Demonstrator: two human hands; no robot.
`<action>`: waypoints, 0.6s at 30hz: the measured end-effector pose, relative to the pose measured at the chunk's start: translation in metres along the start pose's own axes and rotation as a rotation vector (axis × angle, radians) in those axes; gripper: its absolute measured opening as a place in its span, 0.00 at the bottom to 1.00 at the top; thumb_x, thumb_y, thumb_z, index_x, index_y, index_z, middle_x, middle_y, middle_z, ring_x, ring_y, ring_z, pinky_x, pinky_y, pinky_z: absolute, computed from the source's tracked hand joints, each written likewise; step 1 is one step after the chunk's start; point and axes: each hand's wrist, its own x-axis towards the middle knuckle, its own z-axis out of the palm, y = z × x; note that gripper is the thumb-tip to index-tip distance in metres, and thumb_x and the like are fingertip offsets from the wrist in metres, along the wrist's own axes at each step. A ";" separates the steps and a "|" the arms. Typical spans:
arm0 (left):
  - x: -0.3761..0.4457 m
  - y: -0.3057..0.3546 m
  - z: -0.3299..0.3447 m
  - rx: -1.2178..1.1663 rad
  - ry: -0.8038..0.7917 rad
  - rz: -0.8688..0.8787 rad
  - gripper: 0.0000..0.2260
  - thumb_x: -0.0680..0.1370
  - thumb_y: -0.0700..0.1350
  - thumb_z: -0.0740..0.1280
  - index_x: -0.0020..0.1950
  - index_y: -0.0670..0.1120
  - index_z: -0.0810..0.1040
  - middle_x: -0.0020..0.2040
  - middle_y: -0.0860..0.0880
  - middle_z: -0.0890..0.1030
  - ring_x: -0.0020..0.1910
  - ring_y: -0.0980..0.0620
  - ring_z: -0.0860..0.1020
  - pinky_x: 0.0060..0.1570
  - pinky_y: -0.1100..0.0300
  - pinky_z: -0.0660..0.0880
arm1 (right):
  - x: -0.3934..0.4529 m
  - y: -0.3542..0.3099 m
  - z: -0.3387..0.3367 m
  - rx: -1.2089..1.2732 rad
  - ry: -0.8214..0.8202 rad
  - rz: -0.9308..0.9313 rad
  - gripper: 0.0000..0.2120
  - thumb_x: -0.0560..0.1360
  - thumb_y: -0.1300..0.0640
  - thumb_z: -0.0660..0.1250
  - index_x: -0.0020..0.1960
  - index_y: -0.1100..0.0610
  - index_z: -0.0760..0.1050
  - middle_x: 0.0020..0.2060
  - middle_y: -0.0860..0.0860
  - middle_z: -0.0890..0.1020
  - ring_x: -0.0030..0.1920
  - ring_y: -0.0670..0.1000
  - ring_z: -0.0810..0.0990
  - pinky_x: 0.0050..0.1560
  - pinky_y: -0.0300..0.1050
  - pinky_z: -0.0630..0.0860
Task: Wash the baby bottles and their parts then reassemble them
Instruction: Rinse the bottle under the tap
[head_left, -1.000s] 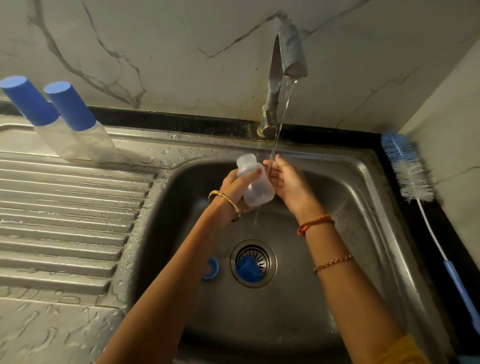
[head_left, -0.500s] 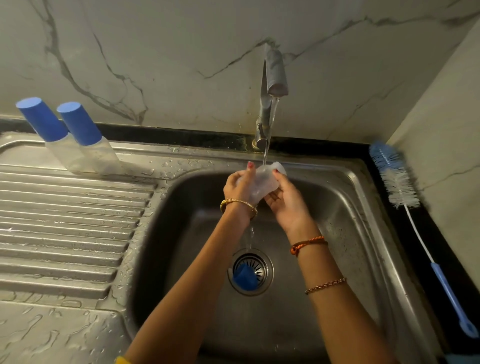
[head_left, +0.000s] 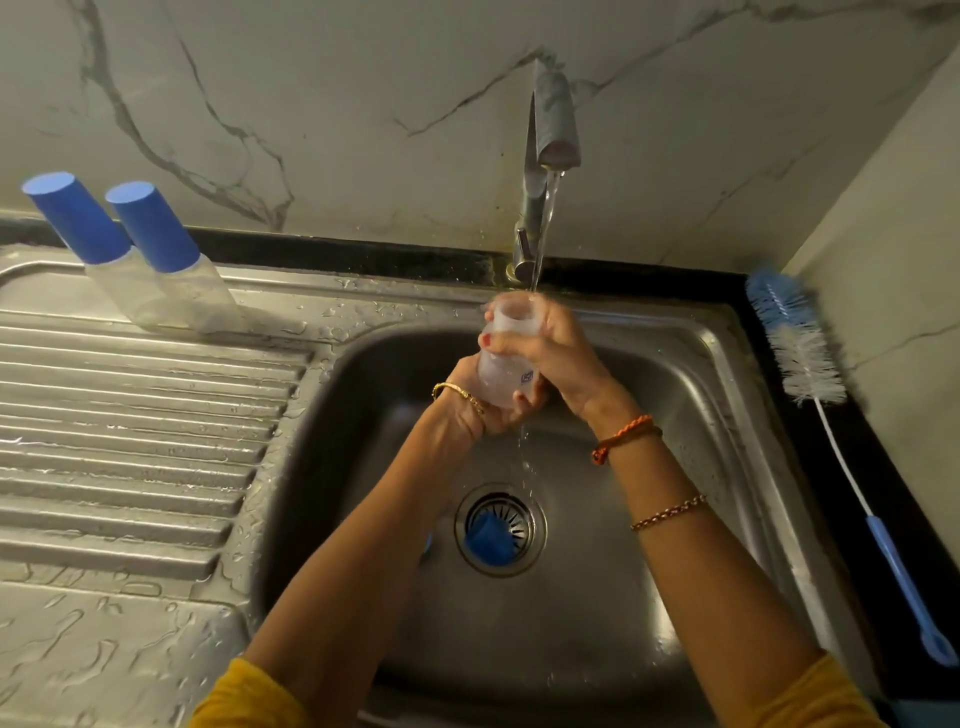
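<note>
A clear open baby bottle (head_left: 506, 364) stands upright under the running tap (head_left: 550, 135), its mouth up beneath the stream. My left hand (head_left: 488, 405) cups its base from below. My right hand (head_left: 558, 348) wraps its neck and upper body. Water drips from the bottle into the steel sink (head_left: 701, 395). A blue cap (head_left: 488, 538) lies on the drain strainer. A second blue part (head_left: 427, 543) peeks out beside my left forearm. Two capped bottles (head_left: 150, 260) stand at the back of the draining board.
A blue-and-white bottle brush (head_left: 810, 374) lies along the dark counter right of the sink. The ribbed draining board (head_left: 130, 441) on the left is wet. A marble wall rises behind the tap and at the right.
The bottle has been turned from tilted on its side to upright with its mouth under the stream. My left hand shifted down to its base and my right hand closed round its neck.
</note>
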 end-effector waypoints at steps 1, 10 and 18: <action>0.003 0.001 -0.003 0.021 -0.055 -0.058 0.18 0.78 0.52 0.52 0.41 0.40 0.73 0.28 0.44 0.78 0.22 0.49 0.77 0.17 0.68 0.70 | 0.002 -0.001 -0.003 -0.018 -0.063 -0.023 0.14 0.63 0.57 0.72 0.48 0.56 0.75 0.44 0.48 0.77 0.46 0.42 0.77 0.40 0.34 0.75; 0.011 0.005 0.023 -0.284 0.089 0.078 0.18 0.79 0.57 0.57 0.51 0.41 0.72 0.42 0.42 0.77 0.38 0.47 0.77 0.32 0.58 0.77 | 0.021 0.002 -0.009 0.047 0.170 0.020 0.10 0.66 0.62 0.73 0.41 0.53 0.73 0.43 0.49 0.77 0.51 0.52 0.76 0.48 0.45 0.76; 0.004 0.001 0.013 -0.199 0.023 0.051 0.16 0.80 0.53 0.58 0.50 0.40 0.74 0.36 0.42 0.79 0.34 0.48 0.78 0.25 0.60 0.77 | 0.011 0.023 -0.001 -0.242 0.149 0.027 0.29 0.70 0.56 0.72 0.66 0.57 0.64 0.60 0.56 0.72 0.57 0.53 0.74 0.46 0.40 0.77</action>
